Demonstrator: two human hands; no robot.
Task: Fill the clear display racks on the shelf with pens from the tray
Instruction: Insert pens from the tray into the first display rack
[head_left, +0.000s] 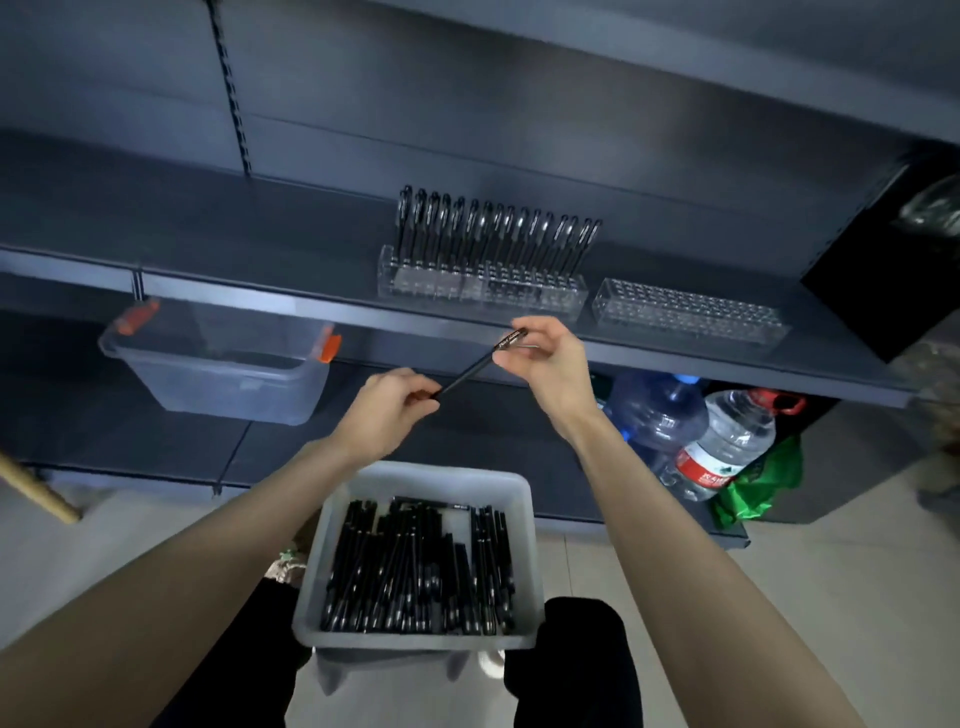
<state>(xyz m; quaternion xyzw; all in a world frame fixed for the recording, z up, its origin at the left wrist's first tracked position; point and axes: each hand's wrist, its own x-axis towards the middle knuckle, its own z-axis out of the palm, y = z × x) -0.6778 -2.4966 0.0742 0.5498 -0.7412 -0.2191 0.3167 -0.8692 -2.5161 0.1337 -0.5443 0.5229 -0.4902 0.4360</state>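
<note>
Left hand (387, 410): fingers curled, pinching lower end of a black pen (472, 366). Right hand (545, 358): thumb and fingertips pinching upper end. Pen slanted in the air, just below the shelf (260, 260) front edge and above the tray (431, 478). Tray sits by the person's knees, loaded with loose pens (410, 566). On shelf: clear rack (483, 291) with a row of upright pens (493, 234) at its back; second rack (685, 312) just beside it, to the right.
</note>
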